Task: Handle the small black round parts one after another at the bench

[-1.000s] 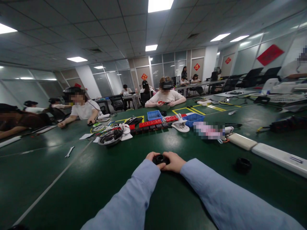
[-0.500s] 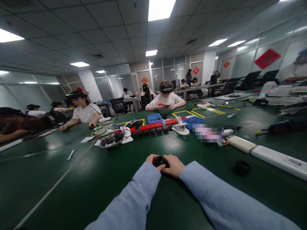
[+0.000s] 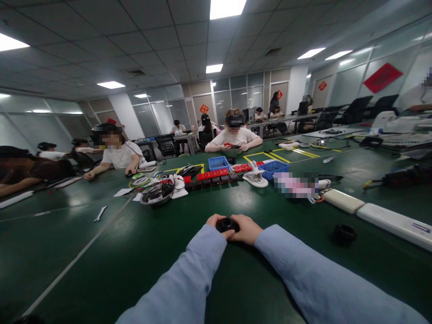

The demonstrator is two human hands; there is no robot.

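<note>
Both my hands are wrapped around a small round black part [image 3: 227, 223] with a ring-like opening on top, low over the green table [image 3: 175, 234]. My left hand [image 3: 216, 222] grips its left side, with the thumb along the near edge. From the right, my right hand [image 3: 247, 228] closes on the same part. The lower part of the piece is hidden by my fingers. A second round black part [image 3: 344, 232] lies on the table to the right, apart from my hands.
Beyond my hands lie a cable coil [image 3: 157, 193], red and black sockets [image 3: 216, 175], a white clamp [image 3: 255, 175] and blue trays [image 3: 218, 163]. White bars [image 3: 394, 220] stretch along the right; a wrench [image 3: 100, 213] lies left. Several people sit around the table.
The view has shifted slightly. My hands stay closed around the black part, in nearly the same pose.
</note>
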